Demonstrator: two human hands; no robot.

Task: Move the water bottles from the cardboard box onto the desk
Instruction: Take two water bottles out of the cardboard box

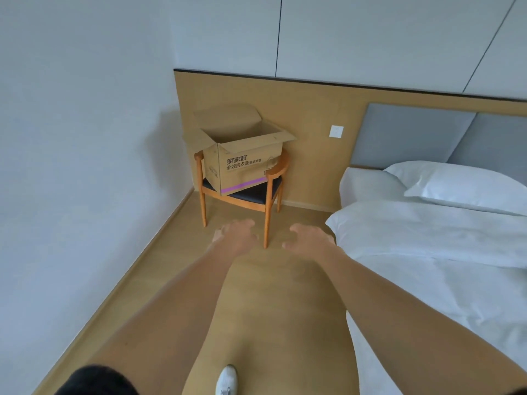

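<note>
Head view: the cardboard box [242, 155] sits upright on the seat of a wooden chair [265, 192] in the corner beside the bed [427, 252], flaps splayed, mouth facing up — its contents cannot be seen. Left hand [236, 235] and right hand [310, 238] reach forward side by side — fingers spread and curled, holding nothing, well short of the box.

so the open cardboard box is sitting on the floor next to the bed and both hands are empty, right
Not quite. The head view shows the cardboard box with its flaps open resting on the seat of a wooden chair, not on the floor; the chair stands beside the bed. The rest holds: the left hand and right hand are both empty, fingers spread.
</note>
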